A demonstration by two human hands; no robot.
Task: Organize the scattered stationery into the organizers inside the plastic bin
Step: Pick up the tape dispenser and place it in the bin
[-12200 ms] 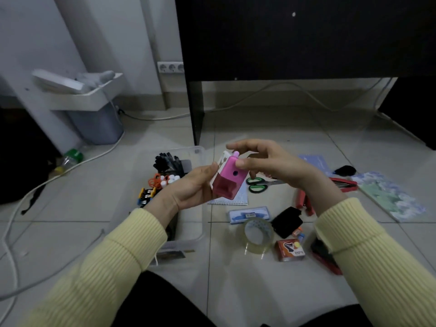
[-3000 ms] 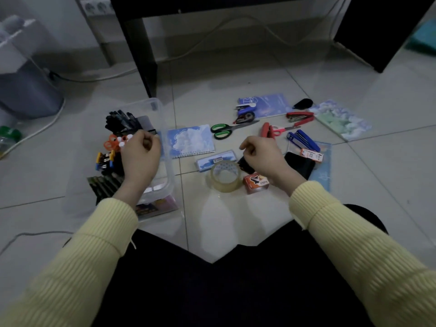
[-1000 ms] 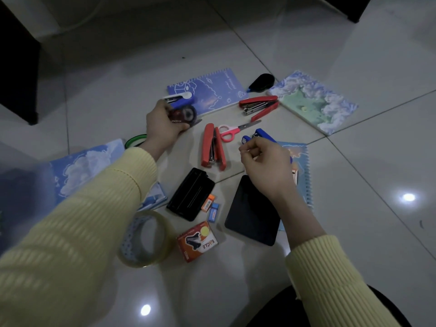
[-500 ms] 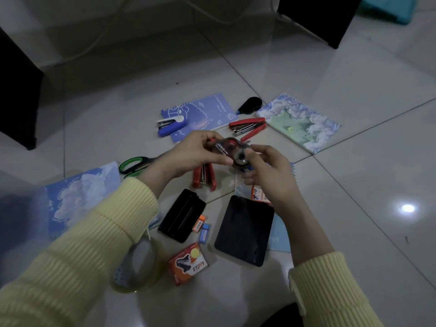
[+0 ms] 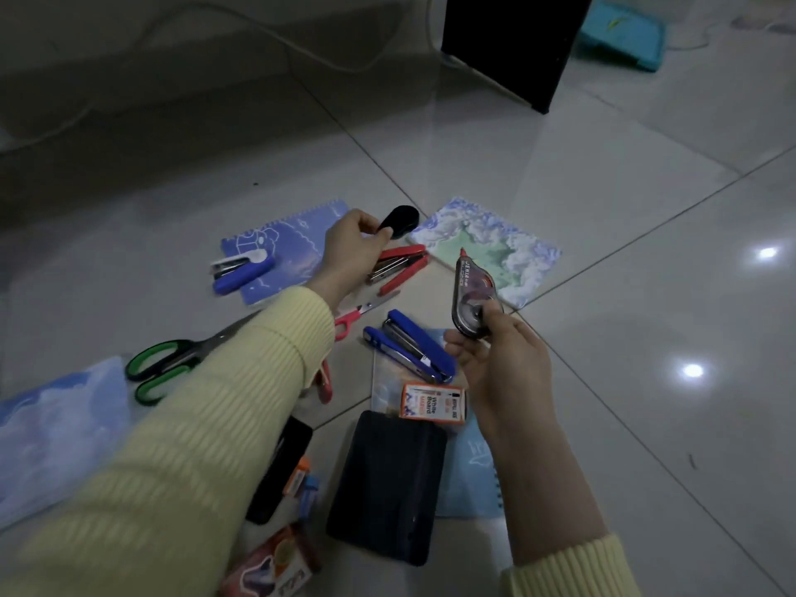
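The landmark is the large blue metal-jawed stapler (image 5: 411, 347) lying on the pale tiled floor (image 5: 624, 187).

Just right of it, the right grip (image 5: 502, 368) is raised off the floor, fingers curled round the lower end of a smoky translucent correction-tape dispenser (image 5: 471, 295). The dispenser stands upright with its red tip pointing up and away.

Beyond the stapler and a little left, the left grip (image 5: 351, 245) pinches the near end of a small black oval plastic piece (image 5: 400, 219) between thumb and fingers. I cannot tell whether that piece is off the floor.

Between this grip and the stapler lies a red stapler (image 5: 398, 265).

Further left of the landmark:
- pink-handled scissors (image 5: 355, 317), partly under the yellow ribbed sleeve (image 5: 241, 402);
- green-handled scissors (image 5: 168, 366);
- a smaller blue stapler (image 5: 241, 271) resting on a blue spiral notebook (image 5: 288, 239).

Beyond and to the right lies a cloud-printed green-and-white notebook (image 5: 508, 247).

Nearer the person than the landmark, an orange-and-white carton lettered "White Board" (image 5: 433, 403) touches a black rectangular pouch (image 5: 387, 484). Both overlap a light-blue spiral notebook (image 5: 471, 484).
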